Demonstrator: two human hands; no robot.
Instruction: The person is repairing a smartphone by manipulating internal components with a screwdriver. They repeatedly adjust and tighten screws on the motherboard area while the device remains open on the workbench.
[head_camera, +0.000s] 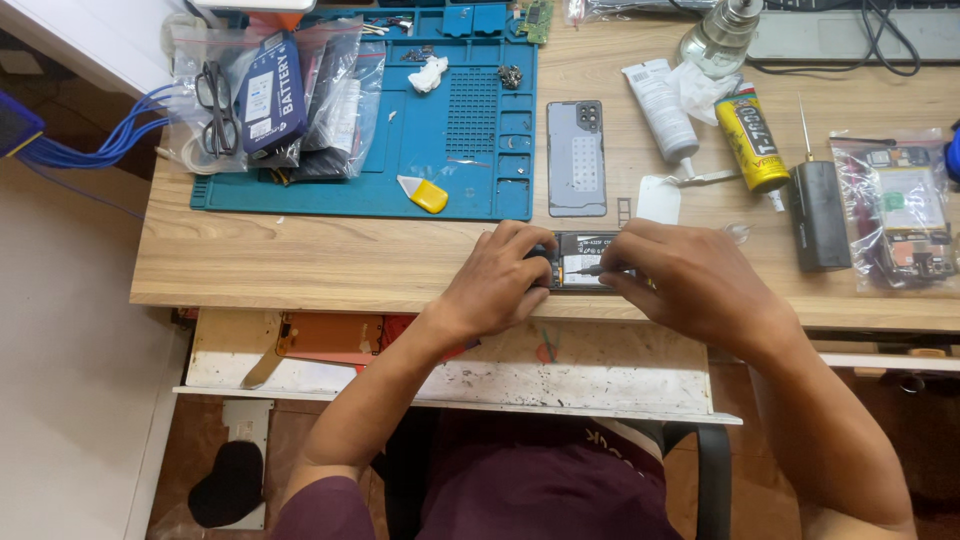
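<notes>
Starting at the counter's (300, 270) far left corner, we see clear bags (275, 100) holding a battery pack and cables on one blue mat (450, 140). At the near edge, our left hand (500, 275) has its fingers curled around one opened phone (578, 262), dark inside, while our right hand (690, 280) pinches a thin tool (590, 270). One grey back cover (576, 158) and two tubes (700, 120) lie behind; another bag of parts (900, 210) sits far right.

Tabletop (330, 262): pale wood-grain finish, matt, smooth. Work mat (440, 130): blue, rubbery-looking, matt, moulded with ribs and recesses. Phone back cover (576, 158): grey, smooth, slightly glossy. Bags (340, 90): clear plastic film, shiny, creased. Yellow tube (752, 140): glossy. Opened phone (580, 268): dark interior, possibly metal and plastic; largely hidden. Pull-out board (600, 370): whitish, scuffed, stained.
</notes>
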